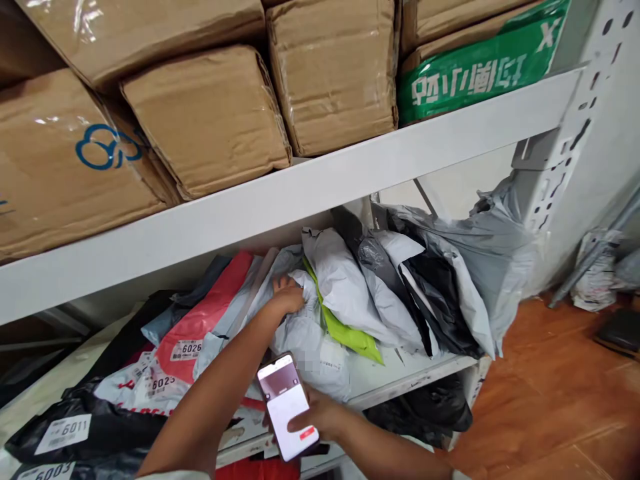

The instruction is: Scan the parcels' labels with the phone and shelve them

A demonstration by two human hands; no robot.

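Note:
My left hand [289,297] reaches into the row of parcels on the lower shelf. Its fingers curl over the upper part of a pale grey mailing bag [306,333], whose label faces forward. In my right hand [323,417] is a smartphone [287,407], held upright with my thumb over the lit screen. On the screen is a dark camera strip above a white area with a red button. Right of the grabbed bag lean a lime green bag [345,330] and a white mailing bag [340,280]. A pink bag [210,313] labelled 6026 lies to the left.
Cardboard boxes [210,120] fill the upper shelf behind a white metal beam [300,193]. Black bags [95,427] with number labels lie at lower left. A grey plastic sack [505,247] hangs near the white shelf post [560,160]. Brown flooring [555,393] shows at right.

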